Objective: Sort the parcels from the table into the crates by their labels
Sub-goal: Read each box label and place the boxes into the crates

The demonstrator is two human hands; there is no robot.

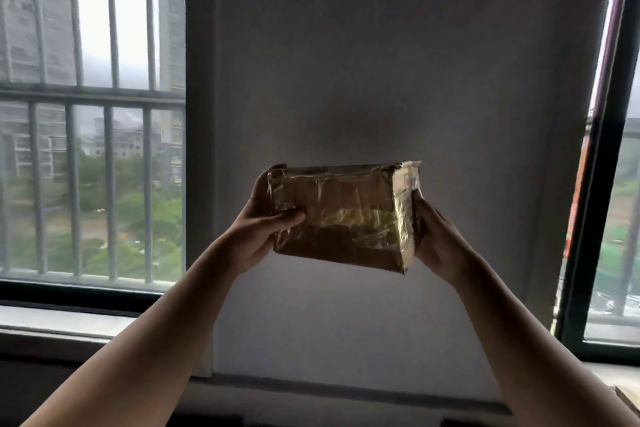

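Parcel (337, 218) held up before the wall (381, 62): your left hand (258, 229) and right hand (436, 236) grip its ends, fingers (287, 217) curled around it

Backlit: daylight from barred window (90, 135) left, side window (623, 236) right; wall (381, 62) dim, arms (156, 322) shadowed, glare on parcel (346, 218) tape, soft blur, edges bowed.

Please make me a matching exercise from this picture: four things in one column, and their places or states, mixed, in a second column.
1 parcel
2 left hand
3 right hand
4 barred window

a holds the parcel's right end
b left of the grey wall
c wrapped in shiny tape, held up
d thumb lies on the parcel's front

Pairs: 1c, 2d, 3a, 4b
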